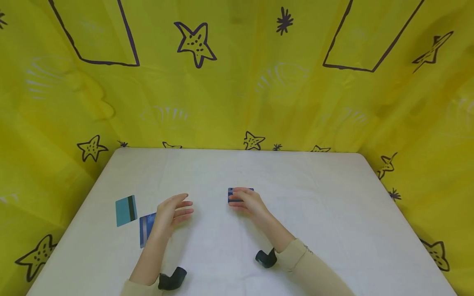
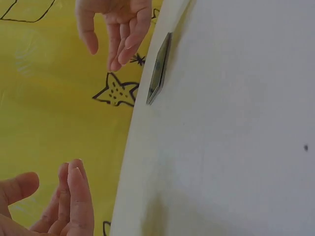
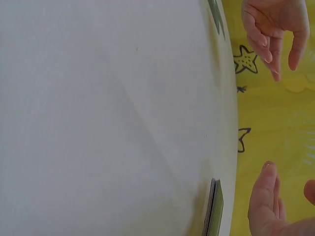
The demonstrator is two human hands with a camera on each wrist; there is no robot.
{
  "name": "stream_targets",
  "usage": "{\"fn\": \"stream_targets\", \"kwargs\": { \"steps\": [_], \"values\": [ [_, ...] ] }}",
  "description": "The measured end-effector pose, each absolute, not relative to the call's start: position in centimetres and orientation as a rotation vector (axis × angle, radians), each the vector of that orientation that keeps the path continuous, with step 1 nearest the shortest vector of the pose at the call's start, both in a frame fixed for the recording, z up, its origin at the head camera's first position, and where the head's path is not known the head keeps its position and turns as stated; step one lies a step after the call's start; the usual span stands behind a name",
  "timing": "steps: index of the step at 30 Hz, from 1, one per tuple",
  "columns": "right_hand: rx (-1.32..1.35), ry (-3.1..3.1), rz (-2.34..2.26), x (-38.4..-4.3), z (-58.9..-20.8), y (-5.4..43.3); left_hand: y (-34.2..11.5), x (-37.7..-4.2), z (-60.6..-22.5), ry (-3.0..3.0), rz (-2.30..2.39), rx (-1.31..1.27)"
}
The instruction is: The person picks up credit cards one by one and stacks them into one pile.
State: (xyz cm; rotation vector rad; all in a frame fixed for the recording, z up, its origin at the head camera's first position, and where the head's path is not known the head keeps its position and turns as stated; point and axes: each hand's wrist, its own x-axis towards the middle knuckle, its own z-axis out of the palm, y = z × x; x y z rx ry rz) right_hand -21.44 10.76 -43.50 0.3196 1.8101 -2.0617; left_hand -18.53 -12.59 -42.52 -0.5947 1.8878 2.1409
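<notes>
My right hand [image 1: 252,205] hovers over a small stack of cards [image 1: 231,200] with a blue top card, its fingers extended and partly covering it. Both wrist views show the stack [image 2: 158,73] [image 3: 212,211] edge-on, flat on the table and apart from the fingers. To the left, my left hand [image 1: 174,211] is raised with loosely bent fingers and nothing in them. Its wrist overlaps a blue card [image 1: 146,228] in the head view, hiding part of it. Farther left lies a teal card [image 1: 124,211] with a dark stripe.
A white table [image 1: 314,197] spreads under both hands, its far edge meeting a yellow curtain [image 1: 229,90] printed with starfish and shells. Black bands with protruding pieces [image 1: 173,278] [image 1: 266,259] sit at both wrists.
</notes>
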Motion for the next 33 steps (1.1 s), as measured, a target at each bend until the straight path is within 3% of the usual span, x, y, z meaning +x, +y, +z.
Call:
{"fn": "stream_targets", "kwargs": {
  "steps": [9,33],
  "values": [
    [0.218,1.723,-2.032,-21.1,-44.0,7.1,-17.5,-16.4,-42.1,2.015,2.081,-0.656],
    [0.169,1.574,-1.895,-19.4,-45.6,-1.3,-27.3,-13.3,-43.6,1.505,2.25,-0.841]
  ]
}}
